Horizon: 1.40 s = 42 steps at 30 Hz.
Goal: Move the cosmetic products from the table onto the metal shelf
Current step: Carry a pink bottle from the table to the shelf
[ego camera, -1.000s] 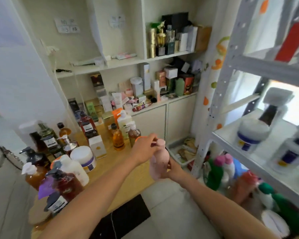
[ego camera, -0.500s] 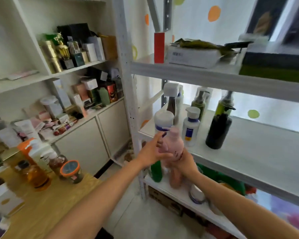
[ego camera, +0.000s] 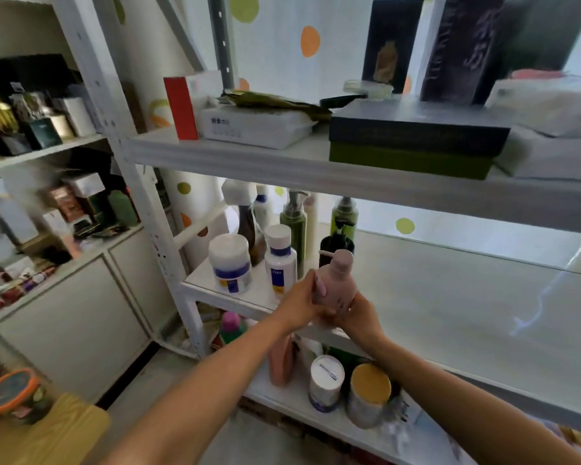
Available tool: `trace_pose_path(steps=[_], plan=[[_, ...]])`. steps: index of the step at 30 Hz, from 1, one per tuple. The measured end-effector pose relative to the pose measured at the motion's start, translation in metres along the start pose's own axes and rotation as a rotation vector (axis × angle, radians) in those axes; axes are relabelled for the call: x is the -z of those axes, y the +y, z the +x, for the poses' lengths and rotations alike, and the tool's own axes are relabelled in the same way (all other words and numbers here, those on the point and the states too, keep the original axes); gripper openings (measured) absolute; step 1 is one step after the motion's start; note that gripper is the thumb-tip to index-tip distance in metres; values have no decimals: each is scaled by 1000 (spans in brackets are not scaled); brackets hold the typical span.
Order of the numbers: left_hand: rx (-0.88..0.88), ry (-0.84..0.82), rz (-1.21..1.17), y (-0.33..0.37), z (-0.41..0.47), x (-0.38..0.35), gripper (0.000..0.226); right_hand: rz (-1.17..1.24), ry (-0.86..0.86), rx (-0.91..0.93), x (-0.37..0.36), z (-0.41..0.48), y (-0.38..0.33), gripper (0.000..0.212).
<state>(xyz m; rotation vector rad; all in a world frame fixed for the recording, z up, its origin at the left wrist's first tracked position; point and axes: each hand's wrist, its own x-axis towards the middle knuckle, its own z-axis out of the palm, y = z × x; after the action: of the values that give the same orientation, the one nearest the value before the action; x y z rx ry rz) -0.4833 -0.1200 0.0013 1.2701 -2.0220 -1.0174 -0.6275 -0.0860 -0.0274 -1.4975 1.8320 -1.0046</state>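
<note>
Gripping a pink pump bottle (ego camera: 334,283), both hands hover over the metal shelf (ego camera: 450,297).

We cannot read any text for certain: the white box (ego camera: 254,127) carries small blue characters, the tall dark box (ego camera: 458,45) pale vertical lettering, and the white bottle (ego camera: 280,263) a blue label, all blurred.

– What stands on the metal shelf (ego camera: 450,297)?
– Its middle board, at ten o'clock: a white jar (ego camera: 230,263), a white blue-banded bottle (ego camera: 280,260), a green pump bottle (ego camera: 296,223), a dark bottle (ego camera: 336,245). Toward three o'clock, bare board.
</note>
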Motion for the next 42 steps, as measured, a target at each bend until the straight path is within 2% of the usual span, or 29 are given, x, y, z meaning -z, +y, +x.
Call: trace_pose_path(steps=[6,12,18,23,42], plan=[[47,-39,-71,-2,21,-3,64,42,-59,16,7,21,15,50],[97,-39,-106,-9,33,3,74,13,-186,96,6,33,29,59],[117,-79,-126,-8,40,7,72,-116,-153,148,6,48,35,80],[130,-100,-151,-9,44,6,80,-13,-178,171,5,61,41,94],[148,-77,-169,-7,71,7,81,60,-157,149,-3,102,59,101]])
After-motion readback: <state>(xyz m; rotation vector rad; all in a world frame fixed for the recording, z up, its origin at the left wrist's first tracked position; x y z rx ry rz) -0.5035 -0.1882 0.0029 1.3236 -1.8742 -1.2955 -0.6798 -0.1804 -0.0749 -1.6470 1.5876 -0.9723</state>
